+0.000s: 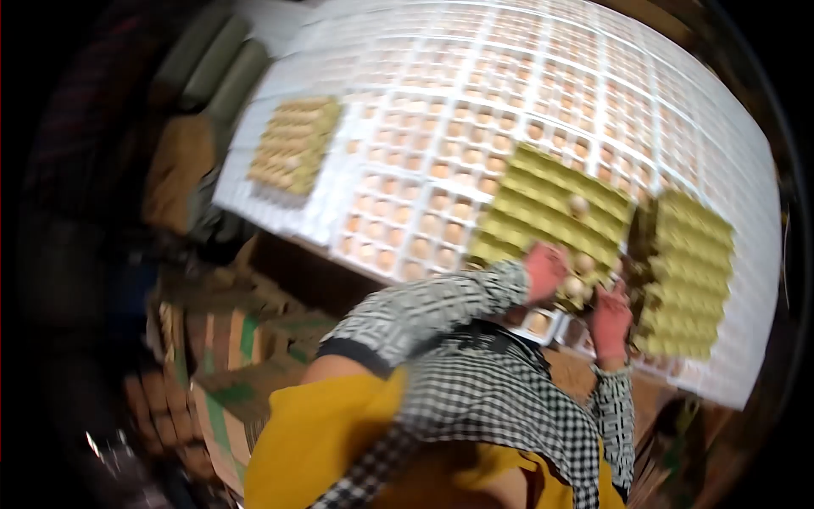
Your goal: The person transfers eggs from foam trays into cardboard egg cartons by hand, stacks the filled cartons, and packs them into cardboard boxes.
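A yellow-green egg tray (530,199) lies on top of egg-filled trays in front of me, with several eggs in its cups. One egg (578,206) sits alone toward its far side; another egg (574,287) rests near the front corner, between my hands. My left hand (545,270) is over the tray's near edge, fingers curled; whatever they hold is hidden. At the tray's right corner, my right hand (611,322) has its fingers drawn together, their tips close to a pale egg (616,265). Blur hides whether they grip it.
To the right stands a stack of yellow-green trays (688,271). A smaller stack of tan trays (295,146) is on the left side. White-divided trays of eggs (403,208) cover much of the table. Cardboard boxes (222,382) lie below on the left.
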The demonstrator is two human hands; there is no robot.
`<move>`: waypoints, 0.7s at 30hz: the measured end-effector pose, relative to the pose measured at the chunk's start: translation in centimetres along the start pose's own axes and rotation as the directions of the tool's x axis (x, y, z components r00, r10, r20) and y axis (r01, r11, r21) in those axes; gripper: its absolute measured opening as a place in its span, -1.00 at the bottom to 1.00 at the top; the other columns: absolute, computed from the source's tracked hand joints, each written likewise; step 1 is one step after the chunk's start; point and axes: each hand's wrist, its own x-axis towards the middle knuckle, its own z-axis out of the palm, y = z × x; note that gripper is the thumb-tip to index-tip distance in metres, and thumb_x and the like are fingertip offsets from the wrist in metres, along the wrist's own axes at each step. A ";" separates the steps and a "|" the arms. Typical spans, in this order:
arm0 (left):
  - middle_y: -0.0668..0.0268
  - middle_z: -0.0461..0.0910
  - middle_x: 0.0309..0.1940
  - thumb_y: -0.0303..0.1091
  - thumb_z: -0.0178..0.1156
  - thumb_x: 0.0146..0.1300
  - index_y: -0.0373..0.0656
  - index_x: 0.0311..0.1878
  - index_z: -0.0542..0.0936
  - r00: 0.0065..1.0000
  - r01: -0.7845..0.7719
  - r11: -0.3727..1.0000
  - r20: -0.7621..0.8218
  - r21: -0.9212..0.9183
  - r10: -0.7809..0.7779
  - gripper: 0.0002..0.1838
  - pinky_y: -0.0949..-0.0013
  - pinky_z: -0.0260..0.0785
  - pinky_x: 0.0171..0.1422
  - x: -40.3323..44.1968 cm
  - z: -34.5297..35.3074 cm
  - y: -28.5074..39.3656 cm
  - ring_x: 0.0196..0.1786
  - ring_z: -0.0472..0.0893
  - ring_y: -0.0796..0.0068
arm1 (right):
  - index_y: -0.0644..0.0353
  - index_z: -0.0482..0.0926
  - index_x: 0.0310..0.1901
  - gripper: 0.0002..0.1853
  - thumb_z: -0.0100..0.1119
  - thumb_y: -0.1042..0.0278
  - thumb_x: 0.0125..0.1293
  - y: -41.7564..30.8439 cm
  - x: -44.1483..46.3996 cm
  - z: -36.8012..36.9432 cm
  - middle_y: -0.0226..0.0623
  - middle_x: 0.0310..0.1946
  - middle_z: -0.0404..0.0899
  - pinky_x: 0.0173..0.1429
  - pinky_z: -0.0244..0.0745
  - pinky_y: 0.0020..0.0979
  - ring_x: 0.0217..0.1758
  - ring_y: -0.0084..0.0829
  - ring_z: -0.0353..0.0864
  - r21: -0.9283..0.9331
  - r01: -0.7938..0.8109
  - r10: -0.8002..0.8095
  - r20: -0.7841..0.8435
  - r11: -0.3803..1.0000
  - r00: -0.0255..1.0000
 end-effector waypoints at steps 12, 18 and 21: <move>0.09 0.61 -0.08 -0.37 0.48 -0.04 -0.25 0.05 0.58 0.067 0.890 0.098 -0.085 -0.445 -0.994 -0.48 0.29 0.49 0.05 -27.6 -26.6 -18.6 -0.05 0.63 0.14 | 0.32 0.48 0.22 -0.35 0.38 0.61 -0.01 -16.9 0.8 -3.8 -0.12 0.23 0.46 0.33 0.43 -0.33 0.21 -0.27 0.53 0.922 -0.092 -0.016 0.105 0.376 0.994; 0.02 0.46 0.01 -0.12 0.49 -0.10 0.01 0.14 0.57 0.366 0.927 0.347 0.149 -0.141 -0.919 -0.35 0.09 0.39 0.14 -39.3 -26.1 -26.1 0.08 0.49 -0.03 | -0.07 0.60 0.13 -0.40 0.49 0.22 -0.05 -43.2 9.4 1.1 -0.13 0.24 0.44 0.14 0.52 -0.28 0.17 -0.11 0.54 0.723 0.410 -0.575 -0.022 0.556 0.818; 0.09 0.43 0.00 -0.16 0.47 -0.10 -0.01 0.14 0.55 0.466 0.880 0.462 0.011 -0.110 -0.885 -0.36 0.08 0.36 0.10 -40.7 -26.4 -28.1 0.04 0.47 0.03 | -0.24 0.57 0.16 -0.40 0.46 0.14 -0.01 -51.7 14.1 4.1 -0.17 0.33 0.32 0.06 0.53 -0.24 0.19 -0.17 0.53 0.510 0.636 -0.715 -0.057 0.579 0.697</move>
